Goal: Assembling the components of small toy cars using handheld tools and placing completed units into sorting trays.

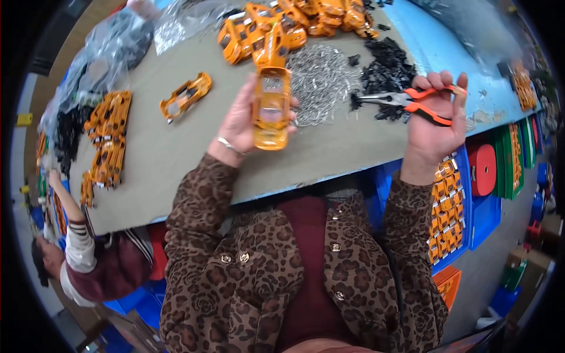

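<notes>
My left hand (237, 122) is closed around an orange toy car body (272, 130), raised over the table with its roof and windows facing up. In my right hand (434, 130) are needle-nose pliers (392, 99) with orange and black handles, jaws pointing left. A small black piece (355, 101) shows at the jaw tips; whether they grip it cannot be made out. Beneath and beyond the pliers lies a pile of black plastic parts (388, 67). Between my hands spreads a heap of thin silvery metal pieces (321, 82).
More orange car bodies (241, 38) are piled at the far side. One car body (186, 97) lies alone at left, near stacked ones (109, 138). A blue crate (448, 212) of orange cars stands at right. A co-worker (97, 265) sits at far left.
</notes>
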`<state>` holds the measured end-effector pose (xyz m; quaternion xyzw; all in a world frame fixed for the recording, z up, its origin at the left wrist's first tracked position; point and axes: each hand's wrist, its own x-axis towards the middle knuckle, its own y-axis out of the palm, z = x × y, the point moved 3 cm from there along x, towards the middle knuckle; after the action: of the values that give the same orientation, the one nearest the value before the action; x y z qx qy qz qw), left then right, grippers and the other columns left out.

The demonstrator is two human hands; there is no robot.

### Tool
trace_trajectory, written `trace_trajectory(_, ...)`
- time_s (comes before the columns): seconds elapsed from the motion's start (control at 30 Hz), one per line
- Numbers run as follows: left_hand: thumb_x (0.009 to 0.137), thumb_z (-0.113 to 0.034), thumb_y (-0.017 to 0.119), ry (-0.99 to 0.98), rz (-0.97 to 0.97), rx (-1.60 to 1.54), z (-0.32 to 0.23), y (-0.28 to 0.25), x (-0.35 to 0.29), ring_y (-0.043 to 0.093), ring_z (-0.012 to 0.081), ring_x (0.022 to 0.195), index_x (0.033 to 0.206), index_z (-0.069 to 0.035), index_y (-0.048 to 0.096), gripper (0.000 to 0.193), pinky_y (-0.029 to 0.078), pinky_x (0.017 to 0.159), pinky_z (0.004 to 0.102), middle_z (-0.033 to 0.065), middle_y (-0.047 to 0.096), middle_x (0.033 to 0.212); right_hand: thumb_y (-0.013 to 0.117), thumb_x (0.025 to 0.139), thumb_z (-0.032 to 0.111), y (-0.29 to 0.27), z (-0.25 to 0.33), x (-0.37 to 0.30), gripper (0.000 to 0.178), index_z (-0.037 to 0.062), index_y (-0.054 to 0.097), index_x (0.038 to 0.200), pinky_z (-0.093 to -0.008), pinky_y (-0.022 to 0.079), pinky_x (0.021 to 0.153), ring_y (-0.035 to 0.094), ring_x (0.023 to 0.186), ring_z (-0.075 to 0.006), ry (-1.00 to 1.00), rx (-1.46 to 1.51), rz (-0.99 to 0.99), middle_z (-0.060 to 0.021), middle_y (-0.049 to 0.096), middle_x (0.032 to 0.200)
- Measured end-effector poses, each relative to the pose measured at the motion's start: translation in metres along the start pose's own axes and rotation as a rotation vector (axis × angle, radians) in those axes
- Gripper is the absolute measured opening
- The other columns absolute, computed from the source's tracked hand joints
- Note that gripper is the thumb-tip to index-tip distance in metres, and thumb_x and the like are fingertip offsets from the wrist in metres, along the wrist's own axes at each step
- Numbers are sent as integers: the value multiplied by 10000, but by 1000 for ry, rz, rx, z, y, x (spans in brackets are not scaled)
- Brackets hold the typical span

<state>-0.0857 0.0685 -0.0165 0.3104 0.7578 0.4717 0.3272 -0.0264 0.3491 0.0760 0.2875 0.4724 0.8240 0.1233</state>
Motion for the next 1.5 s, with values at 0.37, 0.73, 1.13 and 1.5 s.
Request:
trace_trajectory(0.37, 847, -635, 442, -1, -199, 99, 30, -5, -2, 609, 385, 923, 1178, -53, 465, 669, 506, 771, 574, 207, 561, 1087, 521, 905, 156, 20, -102, -40, 371, 91, 412, 1254, -421, 454, 776, 502, 869, -212, 149, -62, 202, -114, 537, 1015)
trace_trajectory(0.73, 869, -607, 428, 44, -132, 159, 31, -1, 1, 611, 368, 936, 1198, -31, 453, 664, 527, 756, 521, 167, 554, 1115, 521, 899, 101, 37, -106, -52, 393, 8, 382, 1254, -337, 471, 755, 516, 841, -172, 172, -260, 387, -135, 536, 1007)
trace_trajectory(1.13, 909, -519, 409, 75, -85, 134, 30, 2, 0, 605, 343, 952, 1222, -23, 453, 588, 524, 773, 513, 160, 552, 1139, 493, 902, 103, 49, -116, -51, 398, 24, 370, 1273, -357, 420, 724, 459, 813, -194, 307, -407, 476, -127, 498, 963)
trace_trajectory(1.5, 911, -447, 438, 171, -107, 169, 29, -3, -2, 596, 282, 971, 1214, -38, 468, 510, 528, 776, 513, 143, 541, 1166, 578, 876, 113, 71, -131, -54, 424, -25, 392, 1231, -255, 462, 680, 530, 764, -137, 255, -159, 419, -107, 546, 918)
